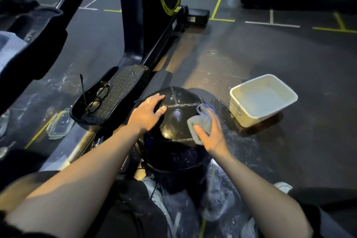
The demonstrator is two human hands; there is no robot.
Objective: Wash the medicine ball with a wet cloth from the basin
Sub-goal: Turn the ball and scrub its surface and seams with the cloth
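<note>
The black medicine ball (178, 116) sits on the floor (251, 60) between the person's legs. The left hand (147, 113) lies flat and open on it; the right hand's (211, 133) grip closes on a grey cloth (200, 124) (pressed against the ball). The white basin (262, 98) stands to the right, and a machine pedal (114, 92) carrying glasses (98, 97) crowds the left.

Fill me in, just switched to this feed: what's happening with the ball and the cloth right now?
A person is cleaning a black medicine ball on a gym floor. The left hand lies flat on top of the ball, steadying it, while the right hand presses a bunched grey cloth against the ball's right side. A white basin sits on the wet floor to the right, apart from the ball. A pair of glasses rests on a machine pedal to the left.
</note>
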